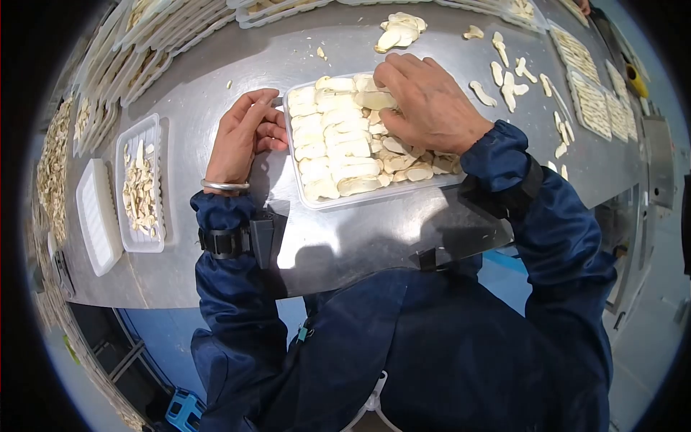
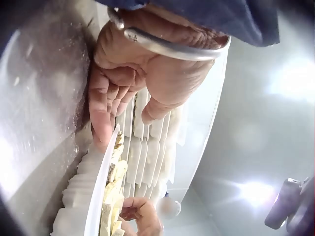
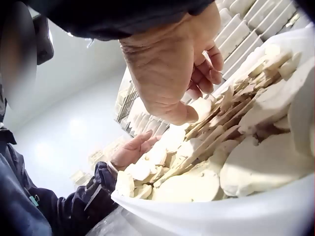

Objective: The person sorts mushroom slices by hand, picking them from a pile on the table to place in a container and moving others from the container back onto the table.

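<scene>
A clear plastic tray (image 1: 317, 204) stands on the metal table, filled with pale mushroom slices (image 1: 353, 147). On its left side the slices lie in neat overlapping rows; toward the lower right they are looser. My left hand (image 1: 248, 133) is at the tray's left edge, with relaxed fingertips right at the rim, also seen in the left wrist view. Over the far part of the tray, my right hand (image 1: 432, 101) pinches a mushroom slice (image 1: 376, 100) between thumb and fingers. The right wrist view shows the thumb (image 3: 184, 114) low against the slices.
On the left, a tray (image 1: 160, 241) of small mushroom pieces stands beside a white tray (image 1: 97, 216). Stacked filled trays (image 1: 155, 43) line the back left. Loose slices (image 1: 509, 90) lie at the right, a small pile (image 1: 400, 32) behind, and more filled trays (image 1: 590, 101) at far right.
</scene>
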### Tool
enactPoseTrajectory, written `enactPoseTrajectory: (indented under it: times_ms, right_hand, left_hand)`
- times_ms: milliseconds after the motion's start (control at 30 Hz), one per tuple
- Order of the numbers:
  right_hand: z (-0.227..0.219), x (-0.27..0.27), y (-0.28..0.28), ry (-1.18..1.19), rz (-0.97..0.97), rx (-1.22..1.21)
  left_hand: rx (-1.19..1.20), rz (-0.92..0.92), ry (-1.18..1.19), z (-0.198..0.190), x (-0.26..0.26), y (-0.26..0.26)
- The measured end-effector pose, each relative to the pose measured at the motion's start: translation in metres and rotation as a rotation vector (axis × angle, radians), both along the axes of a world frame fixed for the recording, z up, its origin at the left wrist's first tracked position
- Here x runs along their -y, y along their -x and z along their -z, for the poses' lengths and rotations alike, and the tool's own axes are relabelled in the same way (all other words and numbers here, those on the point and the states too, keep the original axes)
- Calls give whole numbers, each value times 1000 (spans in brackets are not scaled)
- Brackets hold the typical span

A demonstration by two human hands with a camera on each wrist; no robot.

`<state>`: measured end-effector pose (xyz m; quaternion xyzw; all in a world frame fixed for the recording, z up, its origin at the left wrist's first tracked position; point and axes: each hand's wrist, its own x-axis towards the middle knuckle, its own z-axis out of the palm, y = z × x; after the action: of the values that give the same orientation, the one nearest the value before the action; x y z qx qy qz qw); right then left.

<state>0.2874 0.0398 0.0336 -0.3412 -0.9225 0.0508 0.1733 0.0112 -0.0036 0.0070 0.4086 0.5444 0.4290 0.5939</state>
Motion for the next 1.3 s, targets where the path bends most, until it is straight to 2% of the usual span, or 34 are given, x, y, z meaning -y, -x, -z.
enactPoseTrajectory:
  times_ms: [133,200,233,267,333,367,433,567,767,967,1067,1100,1167,1300]
  right_hand:
    - [-13,-3,-17,-121,-2,-121]
    - [-29,-11,-46,-68,113,-125]
    - [-31,-17,-66,-113,199,-112]
    - [-35,-20,-87,-85,266,-92]
    - [-27,-23,-122,19,470,164]
    - [-19,-20,-129,64,468,185]
    - [-10,-10,-133,158,458,223]
    - [-4,2,-117,100,562,188]
    - [16,-6,-121,-64,435,181]
    - [10,-6,-118,-158,358,222]
    - [-12,5,-94,-159,234,124]
    - [-20,11,-80,-196,122,83]
    - [-27,18,-53,-205,19,75]
    - [-19,19,-16,-227,-122,50]
  left_hand:
    - [22,5,-2,1,0,1]
    - [31,9,-3,1,0,1]
    - [7,5,-2,1,0,2]
    - [9,5,0,1,0,1]
    - [9,9,2,0,0,1]
    - [18,14,-2,1,0,2]
    - [24,23,-8,2,0,2]
    - [13,31,-12,2,-1,3]
    - [6,26,-6,1,-1,2]
    - [15,28,-8,0,0,2]
    - [14,29,-18,2,0,2]
    - [7,30,-21,2,0,3]
    - [9,35,-15,3,-1,3]
    - [8,25,-10,-1,0,1]
